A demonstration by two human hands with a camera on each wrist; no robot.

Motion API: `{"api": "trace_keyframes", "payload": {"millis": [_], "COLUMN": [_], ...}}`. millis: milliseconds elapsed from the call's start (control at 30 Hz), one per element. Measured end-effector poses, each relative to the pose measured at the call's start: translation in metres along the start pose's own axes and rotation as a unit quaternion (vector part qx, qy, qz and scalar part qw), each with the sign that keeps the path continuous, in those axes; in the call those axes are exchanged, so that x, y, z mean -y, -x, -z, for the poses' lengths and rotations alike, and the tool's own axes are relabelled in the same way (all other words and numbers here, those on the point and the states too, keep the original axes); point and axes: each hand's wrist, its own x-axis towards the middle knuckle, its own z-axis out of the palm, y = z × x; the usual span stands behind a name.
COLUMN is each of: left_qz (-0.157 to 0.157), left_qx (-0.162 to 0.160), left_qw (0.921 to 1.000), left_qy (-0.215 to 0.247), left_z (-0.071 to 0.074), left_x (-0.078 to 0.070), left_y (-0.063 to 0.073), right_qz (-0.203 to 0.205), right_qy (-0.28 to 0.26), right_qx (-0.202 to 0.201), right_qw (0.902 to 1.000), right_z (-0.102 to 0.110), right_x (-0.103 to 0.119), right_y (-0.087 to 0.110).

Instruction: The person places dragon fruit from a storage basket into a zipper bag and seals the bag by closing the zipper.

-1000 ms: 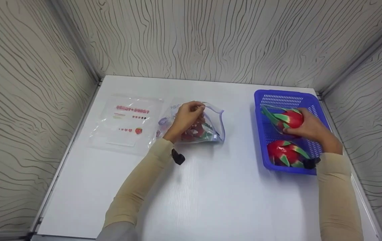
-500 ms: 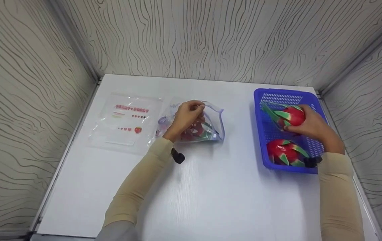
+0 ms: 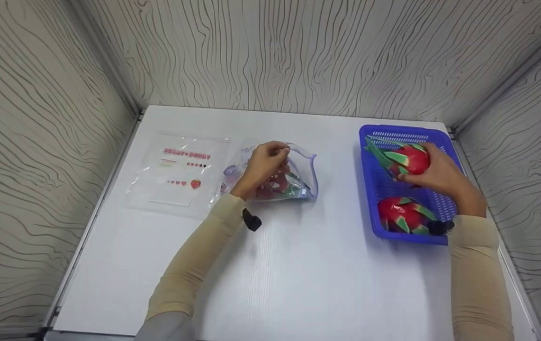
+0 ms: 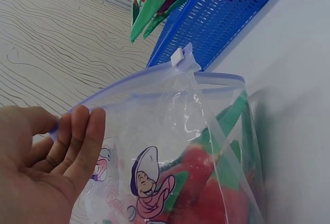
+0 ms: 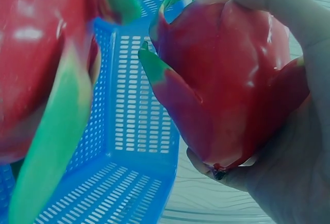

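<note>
My left hand (image 3: 268, 163) pinches the purple top edge of a clear slider zip bag (image 4: 139, 110), which stands open toward the right. Inside the bag lies a dragon fruit (image 4: 216, 198) with green-tipped scales, and a cartoon print covers part of its front. My right hand (image 3: 443, 173) grips a second dragon fruit (image 3: 411, 159), thumb on one side and fingers on the other, above the far half of a blue basket (image 3: 374, 208). Another dragon fruit (image 3: 401, 215) sits in the near half of that basket.
Left of the held bag, a flat clear bag (image 3: 149, 189) with red lettering lies on the white table (image 3: 299, 279). Wood-patterned walls (image 3: 270, 57) enclose the table at the back and both sides.
The dragon fruit in my right hand has risen slightly off the basket floor, its leafy end now near the basket's left rim. My left hand and the bag have stayed put.
</note>
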Motion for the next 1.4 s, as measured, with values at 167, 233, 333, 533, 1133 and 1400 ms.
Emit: {"api": "trace_keyframes", "payload": {"millis": [167,233,333,533,1133,1400], "left_qz": [-0.002,-0.003,-0.007,-0.021,-0.024,-0.044], "left_qx": [-0.006,-0.008,-0.011,-0.016,-0.033,-0.049], "left_qw": [0.9999,0.9997,0.9995,0.9990,0.9964,0.9911], "left_qy": [-0.015,-0.022,-0.030,-0.037,-0.075,-0.116], "left_z": [0.000,0.000,0.000,0.000,-0.003,-0.003], "left_x": [-0.001,-0.002,-0.002,-0.002,-0.006,-0.006], "left_y": [0.000,0.000,-0.001,0.000,-0.001,-0.005], "right_qz": [0.014,0.019,0.021,0.020,0.062,0.061], "right_qy": [-0.004,-0.005,-0.006,-0.012,-0.025,-0.029], "right_qx": [-0.006,-0.009,-0.011,-0.006,0.000,0.001], "right_qw": [0.9999,0.9998,0.9997,0.9997,0.9978,0.9977], "right_z": [-0.003,-0.005,-0.008,-0.015,-0.033,-0.036], "right_x": [0.011,0.015,0.020,0.029,0.052,0.061], "right_y": [0.000,0.001,0.001,0.001,0.004,0.007]}}
